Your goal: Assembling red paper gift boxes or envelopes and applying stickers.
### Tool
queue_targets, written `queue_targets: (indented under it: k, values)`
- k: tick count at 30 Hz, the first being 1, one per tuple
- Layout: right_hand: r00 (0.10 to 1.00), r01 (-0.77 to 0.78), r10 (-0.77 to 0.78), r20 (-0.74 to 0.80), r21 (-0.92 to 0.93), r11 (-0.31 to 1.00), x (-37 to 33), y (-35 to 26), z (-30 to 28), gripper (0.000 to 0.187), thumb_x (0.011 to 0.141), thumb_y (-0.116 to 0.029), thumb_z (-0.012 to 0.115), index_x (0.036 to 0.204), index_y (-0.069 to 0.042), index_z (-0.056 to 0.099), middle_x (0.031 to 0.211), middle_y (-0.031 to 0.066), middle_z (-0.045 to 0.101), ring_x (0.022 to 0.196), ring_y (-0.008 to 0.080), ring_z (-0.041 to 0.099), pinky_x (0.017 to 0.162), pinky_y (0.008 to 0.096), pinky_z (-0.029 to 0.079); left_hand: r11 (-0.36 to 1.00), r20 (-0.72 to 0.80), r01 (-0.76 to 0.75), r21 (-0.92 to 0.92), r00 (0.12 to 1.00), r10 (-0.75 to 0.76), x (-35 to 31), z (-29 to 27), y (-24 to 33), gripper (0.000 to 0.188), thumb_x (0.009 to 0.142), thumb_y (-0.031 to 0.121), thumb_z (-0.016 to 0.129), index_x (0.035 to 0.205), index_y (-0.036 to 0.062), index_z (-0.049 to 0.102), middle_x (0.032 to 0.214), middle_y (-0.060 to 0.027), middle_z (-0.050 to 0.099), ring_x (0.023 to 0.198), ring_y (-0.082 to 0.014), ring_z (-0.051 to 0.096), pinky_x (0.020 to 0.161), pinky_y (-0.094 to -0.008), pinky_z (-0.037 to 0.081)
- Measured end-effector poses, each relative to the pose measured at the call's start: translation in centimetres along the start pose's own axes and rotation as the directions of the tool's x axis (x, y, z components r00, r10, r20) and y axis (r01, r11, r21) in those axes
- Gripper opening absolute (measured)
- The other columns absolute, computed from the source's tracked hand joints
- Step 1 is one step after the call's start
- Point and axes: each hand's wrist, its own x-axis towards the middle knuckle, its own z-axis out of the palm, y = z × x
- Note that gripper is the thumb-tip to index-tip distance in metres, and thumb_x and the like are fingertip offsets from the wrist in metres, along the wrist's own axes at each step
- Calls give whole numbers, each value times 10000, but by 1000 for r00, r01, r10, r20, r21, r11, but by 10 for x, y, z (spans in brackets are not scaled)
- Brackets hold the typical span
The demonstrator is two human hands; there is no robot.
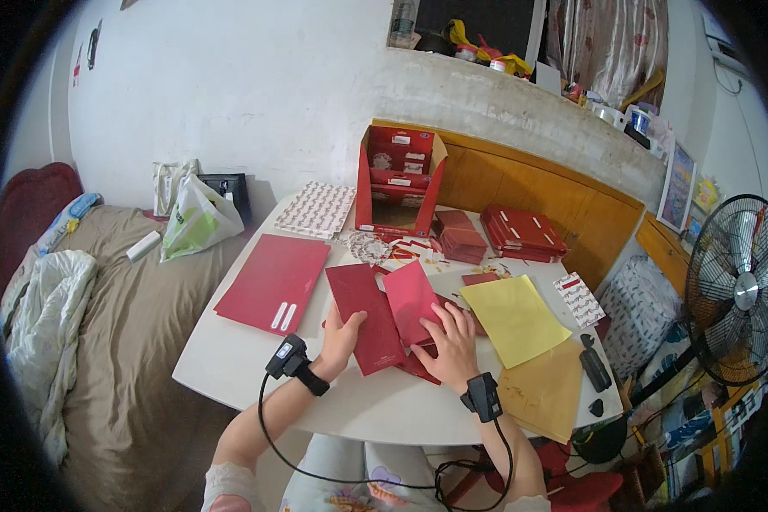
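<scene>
My left hand (341, 341) grips the left edge of a long dark red card (365, 316), thumb on top and fingers beneath. Slightly to the right, my right hand (450, 343) has its fingers bent over the lower right edge of a brighter pinkish-red card (410, 294); its thumb points toward the dark card. The two cards lie side by side at a slant, close together. Below them, more dark red card pieces show, partly covered by the cards and my right hand. A black band with a small device sits on each wrist.
The white table (256, 375) holds a large red folder sheet (273, 277), patterned white sheets (317, 209), a yellow sheet (516, 316), a tan sheet (542, 392), stacked red packets (523, 232) and an open red display box (401, 226). Paper scraps lie mid-table. A fan (745, 290) stands right.
</scene>
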Motion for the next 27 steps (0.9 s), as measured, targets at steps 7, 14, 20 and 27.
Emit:
queue_targets:
  k: [7,14,20,27]
  values:
    - [989,-106,109,103,-35,994,-9,8,20,519,669,-396,633,1006,-27,492,1097,167,471,1090,332,379,917,493,252,974,-75,-115,195,989,131,10,-10,-9,471,749,-9,490,1153,-19,249,1090,-154,445,964,-196,487,801,-297,428]
    - [986,-169,168,24,171,971,-7,13,25,406,724,-316,602,955,-4,484,925,167,542,815,308,542,709,385,435,898,3,-322,300,941,337,19,-16,-22,627,757,-88,464,1250,51,102,1132,-180,422,1012,-233,487,809,-320,454]
    - [965,-231,237,-115,65,971,-3,24,21,205,781,-180,524,887,-6,545,759,129,586,691,275,575,612,359,468,883,-33,-357,304,923,384,17,-17,-19,646,727,-60,491,1262,4,135,1192,-175,382,1084,-218,418,903,-311,356]
    - [949,-249,257,-182,65,966,-3,33,18,122,782,-109,514,831,-21,582,740,118,586,672,280,560,598,352,447,864,133,-207,458,978,164,14,-18,-16,342,772,10,455,1113,19,457,972,-88,540,881,-129,511,740,-247,423]
